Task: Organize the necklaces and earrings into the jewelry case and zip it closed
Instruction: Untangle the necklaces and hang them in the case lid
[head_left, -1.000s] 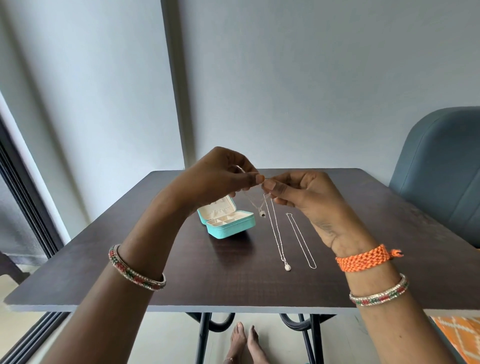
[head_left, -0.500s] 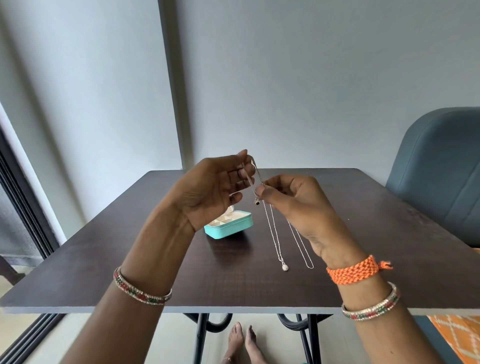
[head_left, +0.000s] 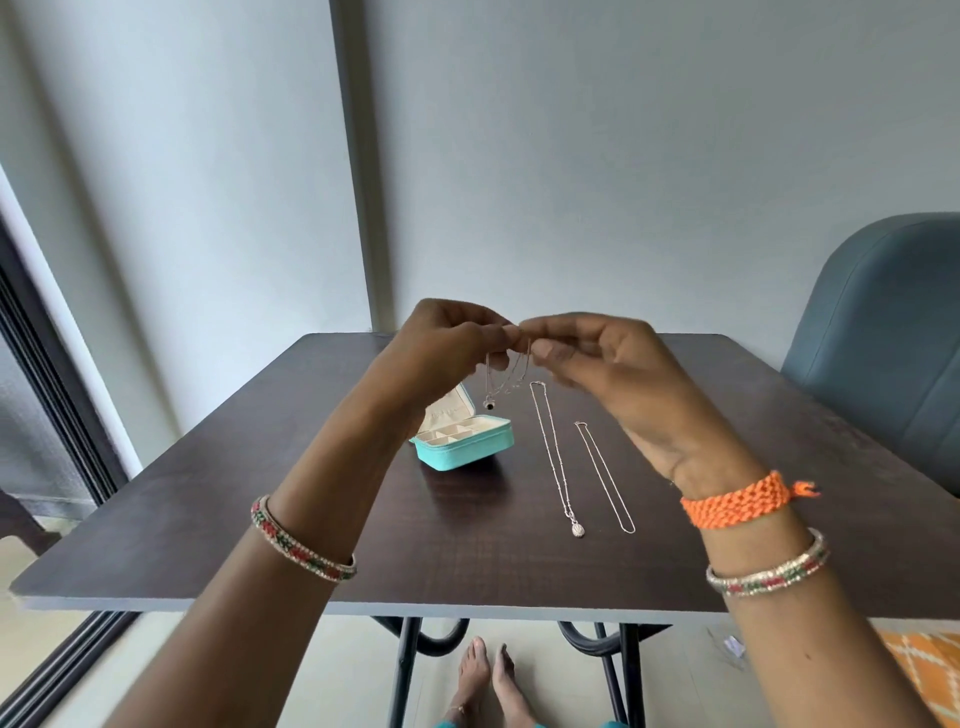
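Starting at the left, the left hand (head_left: 447, 348) is raised above the dark wood-grain counter (head_left: 260, 519) with its fingertips pinching the top of a thin silver necklace with a small dark pendant (head_left: 489, 404). Half a second ago this hand was turned palm-up with the chain draped over spread fingers; now its fingers are curled down and drawn together, meeting the other hand at the chain. The chain hangs in loose loops below the fingertips, its pendant dangling above the back edge of the small turquoise zip jewelry case (head_left: 465, 448), not touching it as far as can be seen. The case sits open on the counter, lid tilted back, its cream compartments showing; what lies in them cannot be told. It is in the same place as before.

To the right of the case, a long silver chain with an oval pendant (head_left: 556, 457) lies straight on the counter, and just beside it a shorter plain silver chain (head_left: 605, 478) lies at a slight angle; both lie as they did earlier.

The right hand (head_left: 613, 374) has risen slightly since the earlier frame and pinches the same held necklace between thumb and forefinger, tip to tip with the left. A braided orange wristband (head_left: 737, 501) circles that wrist.
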